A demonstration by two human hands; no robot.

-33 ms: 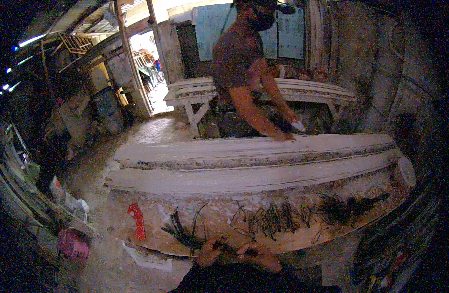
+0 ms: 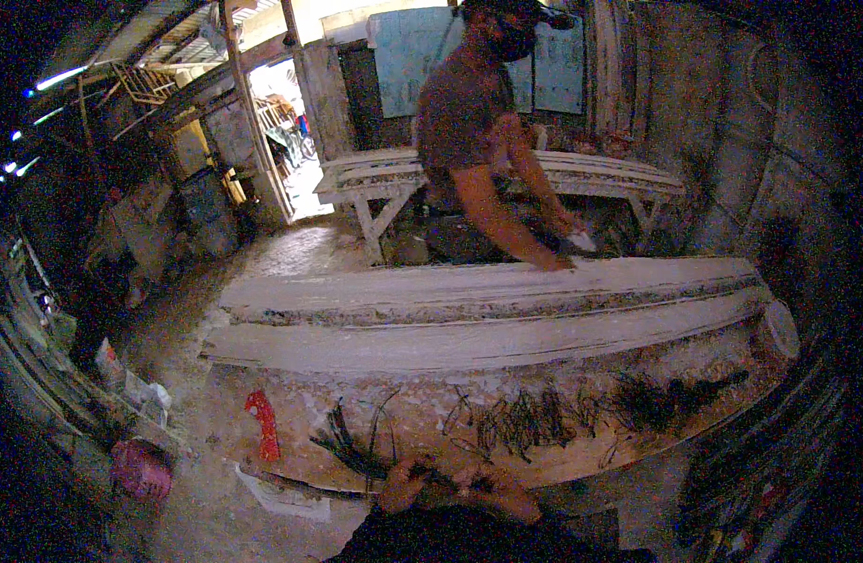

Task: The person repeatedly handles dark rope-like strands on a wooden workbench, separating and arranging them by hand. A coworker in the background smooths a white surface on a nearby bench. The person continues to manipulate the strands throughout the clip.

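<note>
My left hand (image 2: 405, 482) and my right hand (image 2: 495, 492) are close together at the near edge of the worn wooden table (image 2: 300, 361). The fingers of both are curled inward. Something dark and thin lies between them, too dim to name. Beside my left hand is a bundle of dark, thin strands (image 2: 354, 452) with its ends fanned out. Beyond my right hand, several looped dark strands (image 2: 530, 422) are laid out in a row. A denser dark tangle of strands (image 2: 661, 402) sits farther right.
A flat red piece (image 2: 264, 427) rests on the table's left part. Across the table a co-worker (image 2: 469, 122) bends over it, a white item (image 2: 581, 242) at one hand. Behind stands a second long bench (image 2: 591, 174). A pink-red container (image 2: 142, 467) is at the lower left.
The co-worker has leaned slightly to the right, both arms shifting with the body. My right fingers have moved a little; my left hand and the strands look the same.
</note>
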